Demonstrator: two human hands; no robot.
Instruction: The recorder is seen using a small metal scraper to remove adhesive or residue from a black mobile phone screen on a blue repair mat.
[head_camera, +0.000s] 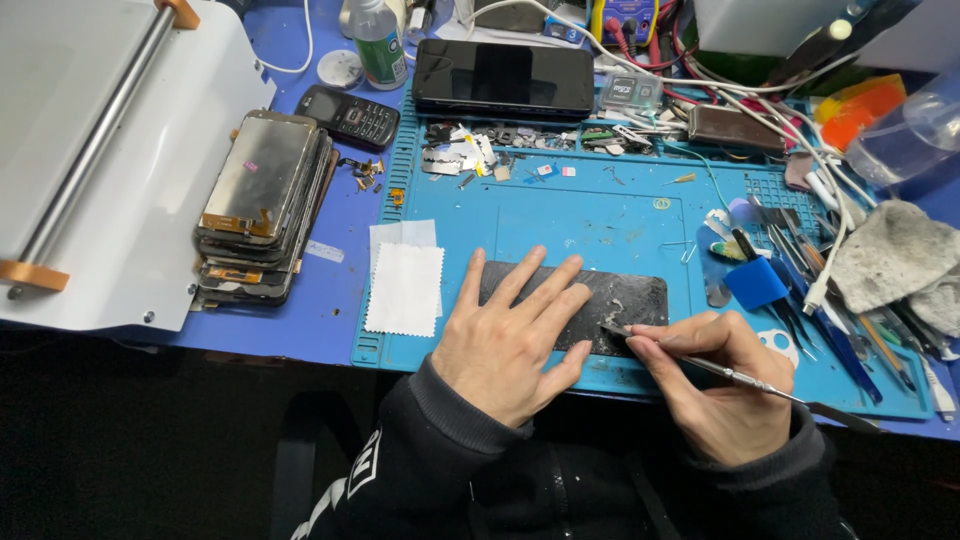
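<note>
Hands: left hand lies flat, fingers spread and released, pressing down on the left part of the dark phone panel; right hand has its fingers pinched around a thin metal tool.
Tool: held like a pen, its tip touching the lower edge of the phone panel just right of the left hand's fingertips; its handle runs out toward the lower right of the frame.
Phone panel: lies lengthwise on the blue work mat, low in the centre of the frame, with pale scraped patches on its right half.
White cloths: two small squares overlap at the mat's left edge, just left of the left hand.
Stack of phone screens: piled on the blue table, left of centre, beside the mat.
White machine: large body with a metal roller bar fills the upper left of the frame.
Black phone: a large one lies face up at the top centre, beyond the mat's tray of small parts.
Keypad phone: small and dark, to the left of the large phone.
Bottle: clear plastic at the top, just left of the large phone.
Blue block: small wedge right of the panel, among loose hand tools.
Grey rag: crumpled at the right edge.
Cables: white and red leads tangle across the upper right.
Sleeves: dark, at the bottom of the frame.
</note>
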